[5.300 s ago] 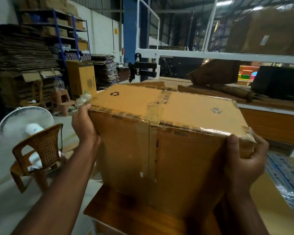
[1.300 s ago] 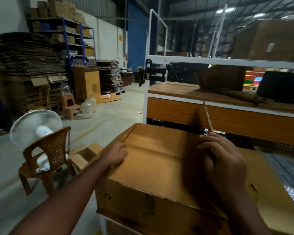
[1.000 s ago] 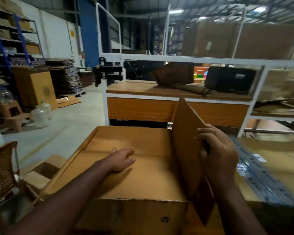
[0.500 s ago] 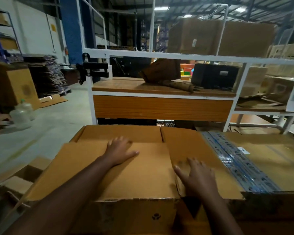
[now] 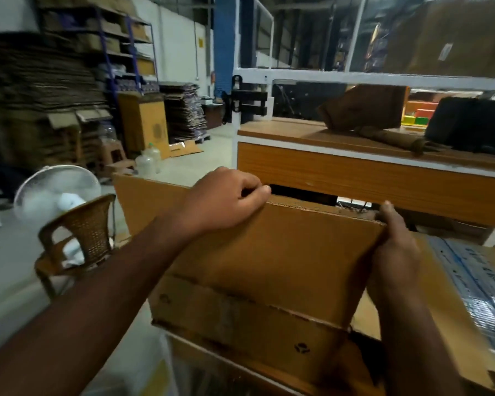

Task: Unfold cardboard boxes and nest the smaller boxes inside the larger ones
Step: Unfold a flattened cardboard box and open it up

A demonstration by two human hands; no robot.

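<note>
Cardboard box [image 5: 257,281] centre frame on table [image 5: 457,344], raised flap's long top edge running left-right | left hand [image 5: 226,201] fingers curled over edge at middle | right hand [image 5: 395,247] gripped its right corner | both equally near.

The raised flap of the cardboard box [image 5: 269,252] stands as a wall across the near edge of the bench [image 5: 455,332], and 2 hands occupy its top edge: the left hand [image 5: 226,198] and the right hand [image 5: 395,241]. Beyond it, a wooden counter [image 5: 369,178] closes the far side, leaving a narrow dark gap between. Off the left edge, a wicker chair [image 5: 80,238] and fan [image 5: 55,192] crowd the floor.
</note>
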